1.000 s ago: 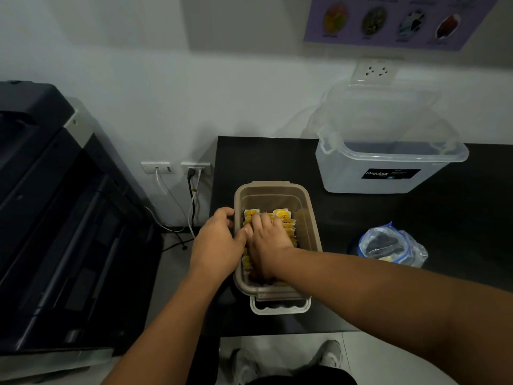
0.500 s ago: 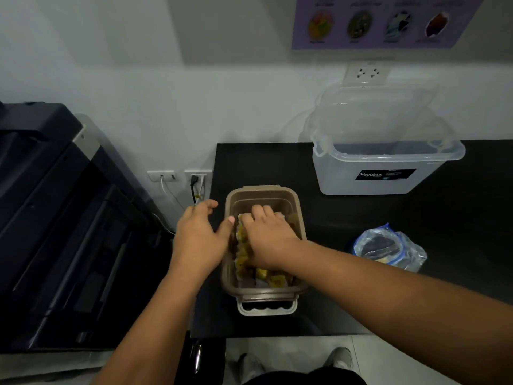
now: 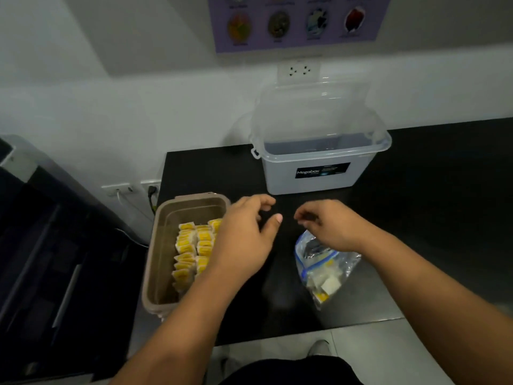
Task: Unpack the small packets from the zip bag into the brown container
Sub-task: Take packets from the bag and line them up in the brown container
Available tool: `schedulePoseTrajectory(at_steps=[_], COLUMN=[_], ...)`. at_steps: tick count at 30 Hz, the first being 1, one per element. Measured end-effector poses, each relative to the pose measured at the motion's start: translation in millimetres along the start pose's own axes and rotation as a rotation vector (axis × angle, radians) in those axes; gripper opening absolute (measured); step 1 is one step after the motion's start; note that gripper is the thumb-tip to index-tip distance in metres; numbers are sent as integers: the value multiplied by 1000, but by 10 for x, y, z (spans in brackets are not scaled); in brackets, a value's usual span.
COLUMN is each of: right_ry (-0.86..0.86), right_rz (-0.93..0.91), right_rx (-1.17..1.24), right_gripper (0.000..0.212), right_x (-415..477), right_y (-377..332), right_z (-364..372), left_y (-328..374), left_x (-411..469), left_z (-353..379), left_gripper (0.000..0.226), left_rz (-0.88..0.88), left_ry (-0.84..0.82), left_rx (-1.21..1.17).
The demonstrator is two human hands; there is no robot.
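Left hand (image 3: 244, 240): loose, holding nothing, at the right rim of the brown container (image 3: 161, 245).
Right hand (image 3: 330, 226): I see it loose, over the zip bag (image 3: 327, 273).
Small packets (image 3: 191, 245): yellow, in rows inside the brown container.

One brown container (image 3: 155, 259), one zip bag (image 3: 324, 270), one clear box (image 3: 313, 179), two rows of yellow packets (image 3: 191, 245)

The container (image 3: 163, 245) was a dull tan-brown, plain inside and out. The packets (image 3: 184, 243) in it were bright yellow with white edges. The zip bag (image 3: 313, 257) was clear, with a blue strip at its mouth and white and yellow showing through. The table (image 3: 430, 232) was plain black. The storage box (image 3: 283, 176) was cloudy grey-white, its label black with white lettering. The poster (image 3: 294, 43) was lilac, with orange, brown, black-and-white and red pictures. The wall (image 3: 83, 120) was white.
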State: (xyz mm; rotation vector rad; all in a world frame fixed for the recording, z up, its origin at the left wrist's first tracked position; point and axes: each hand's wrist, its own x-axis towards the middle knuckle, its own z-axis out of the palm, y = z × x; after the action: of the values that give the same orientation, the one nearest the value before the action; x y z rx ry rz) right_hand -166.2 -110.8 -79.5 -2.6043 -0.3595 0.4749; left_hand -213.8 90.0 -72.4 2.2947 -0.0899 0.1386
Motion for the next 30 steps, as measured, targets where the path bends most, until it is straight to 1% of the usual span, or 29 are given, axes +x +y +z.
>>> schedulePoseTrajectory(at_steps=[4, 6, 8, 10, 11, 13, 16, 19, 20, 22, 24, 25, 26, 28, 29, 30], right_ry=[-208, -282, -274, -223, -200, -158, -115, -55, -28, 19, 118, 130, 113, 53, 15, -10], right_rz=[76, 95, 71, 39, 31, 23, -11, -56, -71, -80, -94, -100, -108, -130, -122, -114], right_rx=[-195, -267, -391, -488, -510, -502, -448, -423, -442, -473, -457, -445, -434, -385, -339, -297], right_gripper=[34, 48, 69, 81, 82, 76, 60, 47, 44, 39, 37, 36, 39, 56, 60, 57], right_x=[-82, -129, -167, -181, -189, -208, -260, -316, -328, -330, -312, -297, -280, -228, -203, -187], right_y=[495, 661, 797, 928, 986, 1084, 1192, 1247, 1259, 1289, 1327, 1347, 1366, 1362, 1346, 1317], right_z=[160, 268, 387, 527, 595, 697, 801, 867, 888, 905, 901, 880, 850, 766, 718, 669], left_y=[68, 32, -12, -50, -69, -95, -110, -90, -95, -92, -96, -114, -142, -186, -193, -196], left_x=[144, 207, 254, 283, 294, 302, 326, 358, 365, 363, 358, 361, 370, 390, 404, 414], left_z=[664, 965, 1214, 1408, 1492, 1627, 1767, 1826, 1837, 1832, 1789, 1761, 1732, 1655, 1612, 1573], left_gripper=[23, 18, 14, 14, 14, 15, 15, 21, 22, 15, 4, 8, 13, 17, 17, 15], left_rz=[-32, -81, -108, -110, -109, -120, -144, -186, -192, -205, -230, -241, -251, -275, -277, -265], left_ry=[-222, -340, -435, -509, -535, -570, -609, -686, -689, -648, -565, -510, -453, -357, -321, -289], left_rx=[55, 97, 125, 162, 188, 253, 367, 438, 438, 400, 336, 309, 282, 223, 198, 182])
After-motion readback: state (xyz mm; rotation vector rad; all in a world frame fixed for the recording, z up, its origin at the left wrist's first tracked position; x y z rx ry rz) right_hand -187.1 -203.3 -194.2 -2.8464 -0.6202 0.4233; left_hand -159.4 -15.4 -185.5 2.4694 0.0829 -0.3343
